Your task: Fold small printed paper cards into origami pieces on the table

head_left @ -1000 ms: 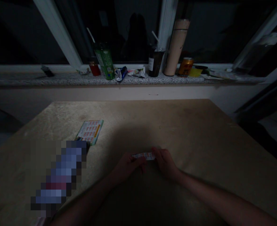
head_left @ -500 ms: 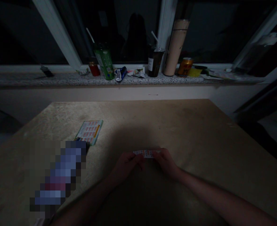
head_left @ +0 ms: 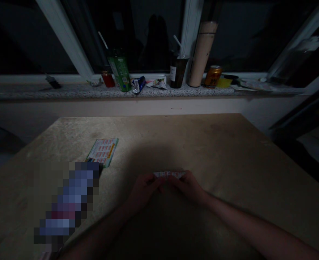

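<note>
Above the middle of the table, a narrow strip of printed paper (head_left: 166,174), apparently folded, is pinched between both hands. My left hand (head_left: 145,187) is closed on its left end, thumb on the near edge. At the right end, my right hand (head_left: 188,186) grips it with the thumb pressed along the near edge close to the left thumb. The strip carries dark and reddish print. To the left on the table lies a calendar-like printed sheet (head_left: 102,151) with a green border, apart from both hands. Dim light hides details of the fingers.
A pixelated blue object (head_left: 69,200) covers the near left of the wooden table (head_left: 216,144). Along the granite sill (head_left: 154,92) stand a green cup (head_left: 120,72), a dark cup (head_left: 178,72) with a straw, a pink flask (head_left: 203,54), an orange can (head_left: 213,76) and wrappers.
My right thumb has slid left along the strip, closer to my left thumb. The strip's visible part has become narrower. The other things have stayed in place.
</note>
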Demonstrator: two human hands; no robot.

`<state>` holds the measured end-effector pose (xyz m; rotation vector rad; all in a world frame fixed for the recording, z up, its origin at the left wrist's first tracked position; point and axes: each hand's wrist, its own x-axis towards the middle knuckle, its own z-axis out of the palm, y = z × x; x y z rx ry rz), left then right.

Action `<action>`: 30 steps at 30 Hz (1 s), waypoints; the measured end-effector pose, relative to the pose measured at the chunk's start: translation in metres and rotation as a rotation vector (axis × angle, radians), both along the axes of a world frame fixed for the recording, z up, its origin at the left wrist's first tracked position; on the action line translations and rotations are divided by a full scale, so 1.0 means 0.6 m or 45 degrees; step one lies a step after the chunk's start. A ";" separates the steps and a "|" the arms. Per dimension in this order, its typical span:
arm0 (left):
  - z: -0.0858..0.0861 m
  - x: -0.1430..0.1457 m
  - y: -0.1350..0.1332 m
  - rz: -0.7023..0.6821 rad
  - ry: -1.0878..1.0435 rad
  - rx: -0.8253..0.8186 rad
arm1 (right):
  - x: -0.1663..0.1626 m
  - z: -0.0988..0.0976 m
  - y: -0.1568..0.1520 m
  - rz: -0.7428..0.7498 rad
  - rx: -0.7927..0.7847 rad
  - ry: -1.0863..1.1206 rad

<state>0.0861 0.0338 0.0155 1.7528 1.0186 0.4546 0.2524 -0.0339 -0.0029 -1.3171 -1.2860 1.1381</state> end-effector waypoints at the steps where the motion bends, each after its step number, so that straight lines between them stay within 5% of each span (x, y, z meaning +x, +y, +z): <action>1: 0.001 0.000 -0.001 0.004 0.004 0.007 | 0.000 -0.001 0.000 -0.011 -0.021 0.002; 13: -0.011 -0.003 0.005 -0.013 -0.114 0.001 | 0.002 -0.001 0.001 -0.127 0.089 -0.079; 30: -0.018 -0.002 0.019 -0.092 -0.349 -0.280 | 0.006 -0.006 0.003 -0.097 0.282 -0.469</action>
